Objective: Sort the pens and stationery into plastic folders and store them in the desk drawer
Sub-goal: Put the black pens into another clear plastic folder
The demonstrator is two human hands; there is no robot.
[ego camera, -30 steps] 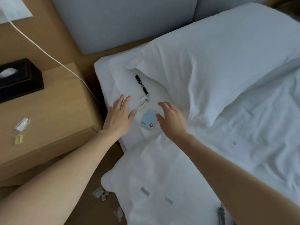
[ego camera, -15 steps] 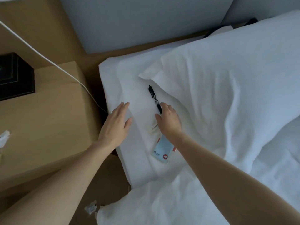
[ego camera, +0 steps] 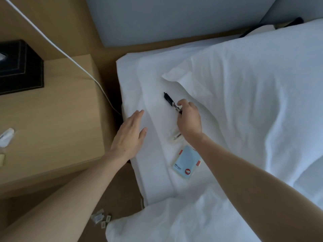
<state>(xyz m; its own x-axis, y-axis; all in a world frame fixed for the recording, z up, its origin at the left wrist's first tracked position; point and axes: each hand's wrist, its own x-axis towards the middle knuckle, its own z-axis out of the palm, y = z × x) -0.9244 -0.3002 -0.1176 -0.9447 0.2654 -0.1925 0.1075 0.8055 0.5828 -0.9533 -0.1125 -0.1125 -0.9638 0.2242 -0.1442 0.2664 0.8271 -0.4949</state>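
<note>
Pickup step: my right hand [ego camera: 188, 119] fingers curled, pinching black pen [ego camera: 172, 102] at near end. Left hand [ego camera: 128, 137] flat, fingers straight on sheet. Next: lift pen, need folder — none in view.

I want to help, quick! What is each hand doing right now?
Left hand: open, fingers straight, flat on the white sheet, holding nothing.
Right hand: closed, fingers pinching the black pen.
</note>
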